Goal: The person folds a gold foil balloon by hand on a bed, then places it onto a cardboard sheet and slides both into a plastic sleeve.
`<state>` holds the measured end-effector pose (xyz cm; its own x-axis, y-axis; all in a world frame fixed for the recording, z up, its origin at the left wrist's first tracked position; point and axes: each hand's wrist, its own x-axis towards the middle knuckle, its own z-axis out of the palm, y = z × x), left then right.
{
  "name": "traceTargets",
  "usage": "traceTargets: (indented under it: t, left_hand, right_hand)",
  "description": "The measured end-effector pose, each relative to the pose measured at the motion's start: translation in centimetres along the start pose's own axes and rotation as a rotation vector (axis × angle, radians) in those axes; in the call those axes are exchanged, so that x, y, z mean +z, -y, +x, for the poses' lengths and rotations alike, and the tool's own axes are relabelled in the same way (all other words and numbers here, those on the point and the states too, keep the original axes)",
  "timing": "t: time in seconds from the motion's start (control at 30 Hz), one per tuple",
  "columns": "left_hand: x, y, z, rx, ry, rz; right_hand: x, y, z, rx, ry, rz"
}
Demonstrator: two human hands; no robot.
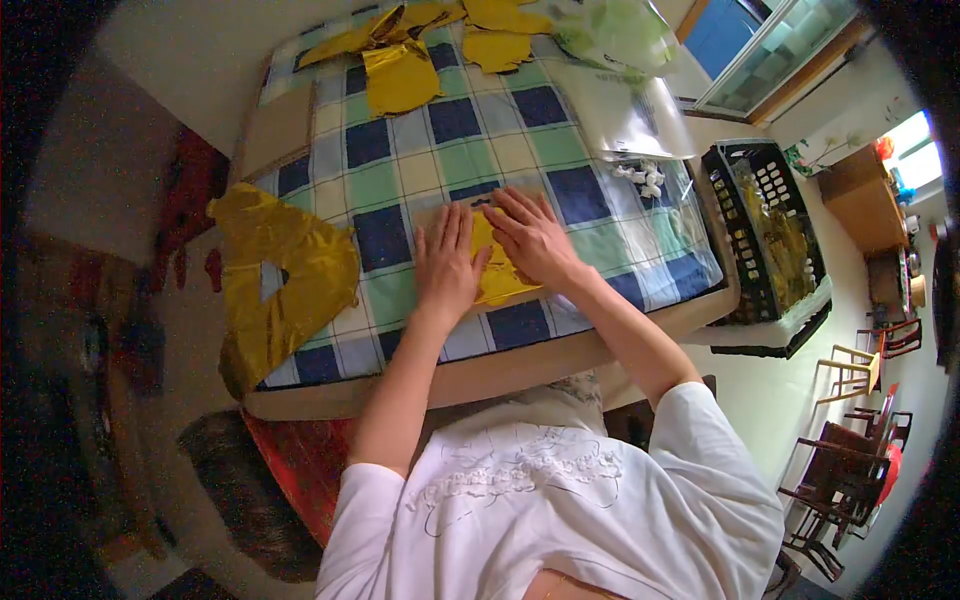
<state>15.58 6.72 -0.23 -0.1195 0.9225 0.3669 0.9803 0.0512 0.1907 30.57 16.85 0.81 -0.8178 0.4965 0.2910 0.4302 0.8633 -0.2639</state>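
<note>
Both hands lie flat, palms down, near the front edge of a table covered with a checked cloth (470, 160). Between and beneath them is a small golden piece (498, 265) on what looks like a flat tan sheet. My left hand (450, 260) rests on its left side with the fingers stretched out. My right hand (535, 240) presses on its upper right part, fingers spread. The palms hide part of the piece. To the left, a large golden foil sheet (305, 270) with a hole in it hangs over the table's edge.
More golden foil pieces (402, 78) lie at the far side. A cardboard sheet (278, 132) is at the left. Clear plastic bags (635, 115) and small white bits (645, 178) lie at the right. Beyond the right edge stands a black crate (768, 235); chairs (845, 470) are farther off.
</note>
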Motion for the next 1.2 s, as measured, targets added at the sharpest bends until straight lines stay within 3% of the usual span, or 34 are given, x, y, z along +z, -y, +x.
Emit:
traceTargets:
  t: [0.1,0.2,0.33,0.43,0.67,0.77,0.87,0.97,1.07,1.2]
  left_hand:
    - [0.7,0.1,-0.3,-0.014,-0.082,-0.039]
    - [0.7,1.9,0.0,-0.301,-0.22,-0.575]
    - [-2.3,2.9,-2.5,-0.212,-0.187,-0.186]
    - [-3.4,1.7,-3.9,-0.153,-0.105,-0.133]
    - [-2.8,1.8,-4.9,-0.123,-0.072,-0.258]
    - [-2.7,3.0,-2.5,-0.124,-0.184,-0.41]
    - [-2.4,2.8,-1.1,-0.008,-0.161,-0.291]
    - [-2.2,4.1,-0.8,-0.208,-0.182,-0.31]
    - [-2.6,4.9,-1.7,-0.091,-0.077,-0.307]
    - [-2.9,4.6,-2.3,0.036,-0.087,-0.221]
  right_hand:
    - [-0.7,0.9,-0.1,-0.041,0.04,-0.1]
    - [-0.5,1.2,-0.1,-0.025,0.089,-0.045]
    - [-0.3,1.0,0.0,-0.034,0.073,0.007]
    - [-0.3,1.0,0.3,-0.038,0.072,0.013]
    - [-0.1,1.1,0.4,-0.041,0.048,0.004]
    - [0.1,1.0,0.3,-0.054,0.023,-0.023]
    - [-0.1,1.1,0.3,-0.047,0.048,-0.024]
    - [0.0,1.2,0.4,-0.027,0.044,-0.006]
    - [-0.5,1.5,0.6,-0.027,0.056,-0.009]
    - [-0.3,1.4,0.6,-0.047,0.045,-0.026]
